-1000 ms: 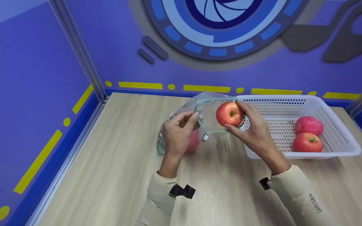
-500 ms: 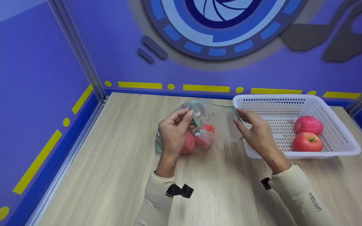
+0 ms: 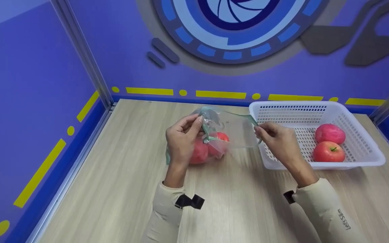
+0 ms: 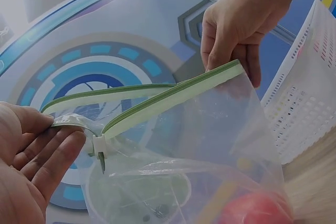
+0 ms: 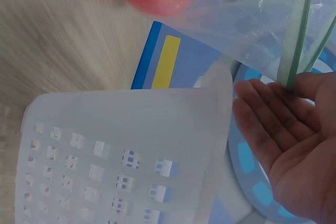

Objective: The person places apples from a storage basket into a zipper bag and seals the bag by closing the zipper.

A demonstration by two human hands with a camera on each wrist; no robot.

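My left hand (image 3: 182, 138) pinches the green zip strip at the slider end of the bag (image 3: 214, 133), thumb over fingers. My right hand (image 3: 277, 140) pinches the same strip at its far corner, so the mouth is stretched between them, gaping a little along its length. The bag rests on the table (image 3: 120, 175) at about the middle, its top lifted toward 12 o'clock, with the basket (image 3: 360, 135) just beside it at 3 o'clock.

The bag is thin clear film, soft and crinkly, and I judge it slippery and limp anywhere but the strip; the ribbed green zip (image 4: 173, 95) is the stiff part and the place to hold. The small white slider (image 4: 100, 148) sits by my left fingertips.

Two red apples (image 3: 208, 148) lie in the bottom of the bag, round, smooth and firm, heavy enough to sag the film. Two more apples (image 3: 329, 143) sit in the white perforated plastic basket, at its right end. The table is pale wood grain.
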